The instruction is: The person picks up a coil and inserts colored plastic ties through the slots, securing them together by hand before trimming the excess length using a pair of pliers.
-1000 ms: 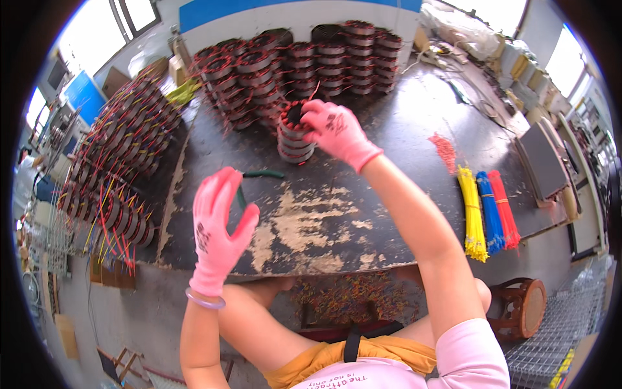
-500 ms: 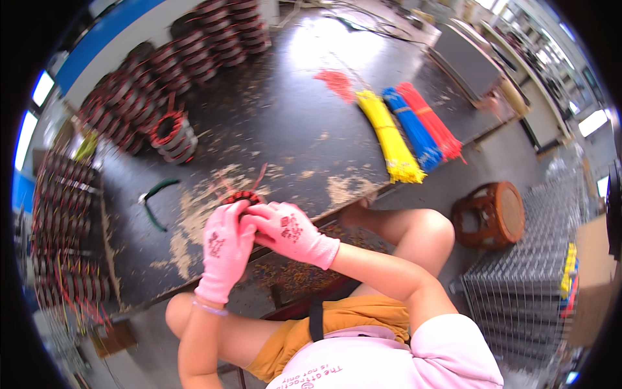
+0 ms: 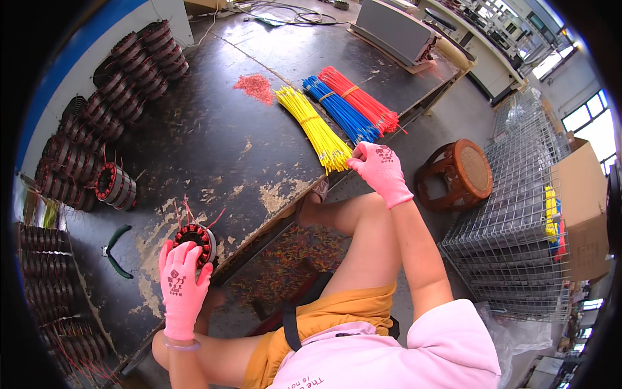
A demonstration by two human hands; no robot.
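Observation:
My left hand (image 3: 181, 282), in a pink glove, is closed on a motor stator (image 3: 208, 245) near the table's front edge. The stator has a grey ring body, dark red windings inside and thin red leads sticking up. Pink-gloved as well, my right hand (image 3: 381, 170) has its fingertips pinched together at the near end of a bundle of yellow wires (image 3: 314, 129). Whatever is between those fingertips is too small to make out. A bundle of blue wires (image 3: 341, 109) and a bundle of red wires (image 3: 359, 100) lie beside the yellow one, each tied with a band.
Green-handled pliers (image 3: 113, 251) lie left of the stator. Stacked stators (image 3: 103, 113) line the table's left side, one standing apart (image 3: 116, 187). Small red pieces (image 3: 254, 88) form a pile farther back. A wooden stool (image 3: 459, 174) and wire cage (image 3: 505, 240) stand right.
My right hand has left the stator and moved right to the yellow wires' end. My left hand stays on the stator. The view has shifted to the right.

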